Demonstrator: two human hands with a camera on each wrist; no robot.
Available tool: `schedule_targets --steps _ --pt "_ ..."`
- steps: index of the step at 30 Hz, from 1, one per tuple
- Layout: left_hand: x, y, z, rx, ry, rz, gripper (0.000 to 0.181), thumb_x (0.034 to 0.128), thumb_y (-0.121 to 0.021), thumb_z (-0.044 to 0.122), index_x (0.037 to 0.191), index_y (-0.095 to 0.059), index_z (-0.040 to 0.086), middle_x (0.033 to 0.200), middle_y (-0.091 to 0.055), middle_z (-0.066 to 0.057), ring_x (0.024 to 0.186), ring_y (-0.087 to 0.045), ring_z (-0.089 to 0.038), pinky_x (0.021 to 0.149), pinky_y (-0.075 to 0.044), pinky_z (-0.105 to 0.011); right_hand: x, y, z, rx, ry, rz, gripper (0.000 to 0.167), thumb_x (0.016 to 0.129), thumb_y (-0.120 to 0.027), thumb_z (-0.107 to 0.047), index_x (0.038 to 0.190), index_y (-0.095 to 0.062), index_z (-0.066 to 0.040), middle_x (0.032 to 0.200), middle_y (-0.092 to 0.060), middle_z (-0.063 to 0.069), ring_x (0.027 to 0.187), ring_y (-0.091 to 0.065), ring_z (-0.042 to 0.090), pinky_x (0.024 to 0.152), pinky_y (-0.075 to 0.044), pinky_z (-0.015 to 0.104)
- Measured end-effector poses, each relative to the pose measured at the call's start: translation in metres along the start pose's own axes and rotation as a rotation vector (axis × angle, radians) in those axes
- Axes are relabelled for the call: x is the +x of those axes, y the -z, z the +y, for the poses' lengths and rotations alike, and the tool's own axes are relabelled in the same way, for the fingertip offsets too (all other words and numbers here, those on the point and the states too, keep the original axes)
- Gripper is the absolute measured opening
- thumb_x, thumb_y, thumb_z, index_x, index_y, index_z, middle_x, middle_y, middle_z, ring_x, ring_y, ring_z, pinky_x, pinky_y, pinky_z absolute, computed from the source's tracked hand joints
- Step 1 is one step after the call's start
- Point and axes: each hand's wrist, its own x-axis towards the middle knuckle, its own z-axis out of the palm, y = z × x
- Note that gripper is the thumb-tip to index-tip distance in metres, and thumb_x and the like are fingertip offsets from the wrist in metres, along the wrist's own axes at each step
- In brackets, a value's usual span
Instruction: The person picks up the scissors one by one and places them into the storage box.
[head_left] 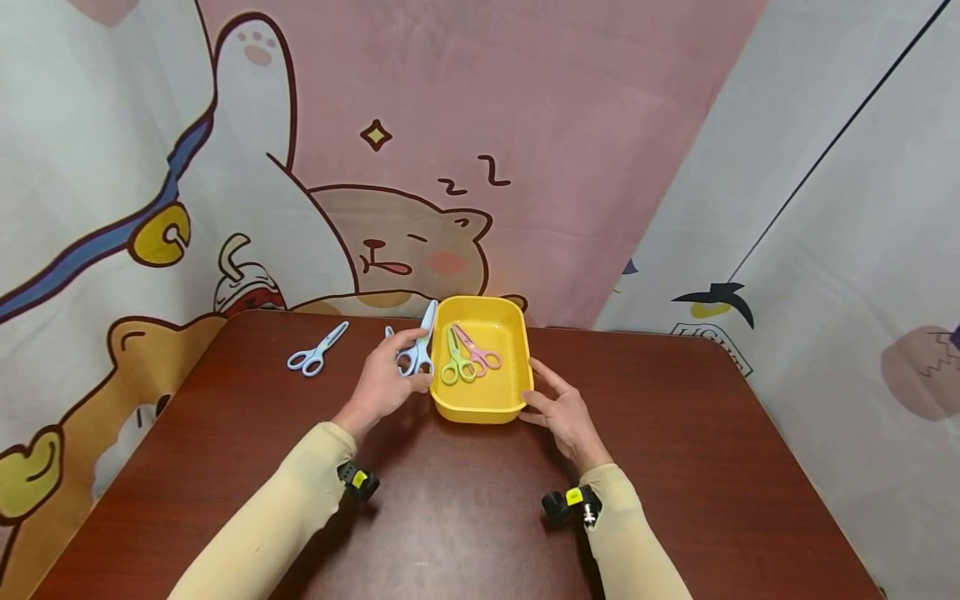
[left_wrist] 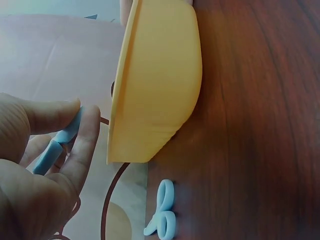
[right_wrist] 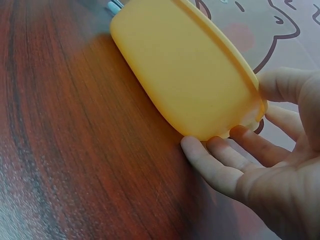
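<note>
Blue scissors (head_left: 417,358) are pinched by their handles in my left hand (head_left: 386,383), blades pointing away beside the left rim of a yellow tray (head_left: 480,414). In the left wrist view, thumb and fingers hold the blue handles (left_wrist: 69,131) outside the tray wall (left_wrist: 155,85). My right hand (head_left: 566,417) grips the tray's near right side; the right wrist view has the thumb on its rim and fingertips against its wall (right_wrist: 185,75). Green scissors (head_left: 457,367) and pink scissors (head_left: 480,354) overlap inside the tray.
Another pair of blue scissors (head_left: 317,350) lies on the brown table (head_left: 465,517) to the left. A further blue tip (head_left: 388,332) shows behind my left hand, the rest hidden. A patterned cloth (head_left: 562,167) hangs behind the table.
</note>
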Motion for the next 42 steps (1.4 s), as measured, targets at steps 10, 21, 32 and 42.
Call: schedule_targets --steps 10,21,32,42 --pt "0.004 -0.005 0.006 0.003 -0.005 -0.017 0.070 0.0833 -0.082 -0.001 0.147 -0.056 0.013 0.134 -0.058 -0.014 0.103 -0.055 -0.027 0.084 -0.049 -0.035 -0.001 0.001 -0.001 0.002 0.007 -0.002 0.066 0.100 -0.063 -0.004 0.160 -0.040 -0.018 0.157 -0.038 0.018 0.121 -0.065 0.039 0.095 -0.056 0.050" --pt "0.010 -0.011 0.013 0.001 0.000 -0.022 0.069 0.0823 -0.081 -0.001 0.146 -0.057 0.013 0.128 -0.057 -0.012 0.101 -0.055 -0.027 0.081 -0.050 -0.034 -0.001 0.001 0.000 0.009 0.003 -0.004 0.065 0.101 -0.062 -0.003 0.160 -0.040 -0.020 0.158 -0.038 0.016 0.121 -0.065 0.041 0.093 -0.057 0.047" --pt "0.016 -0.015 0.021 0.007 0.003 -0.033 0.071 0.0809 -0.082 -0.001 0.145 -0.057 0.014 0.130 -0.057 -0.014 0.106 -0.060 -0.028 0.088 -0.055 -0.037 -0.001 0.002 0.001 0.006 0.000 -0.003 0.066 0.101 -0.063 -0.004 0.160 -0.041 -0.021 0.156 -0.039 0.016 0.122 -0.065 0.039 0.094 -0.057 0.048" --pt "0.024 -0.017 0.026 -0.028 0.028 -0.074 0.072 0.0800 -0.081 -0.003 0.146 -0.057 0.015 0.133 -0.055 -0.014 0.108 -0.060 -0.029 0.088 -0.057 -0.037 -0.001 0.001 0.001 0.010 0.005 -0.012 0.066 0.101 -0.063 -0.004 0.160 -0.041 -0.021 0.159 -0.037 0.016 0.123 -0.064 0.041 0.094 -0.057 0.049"
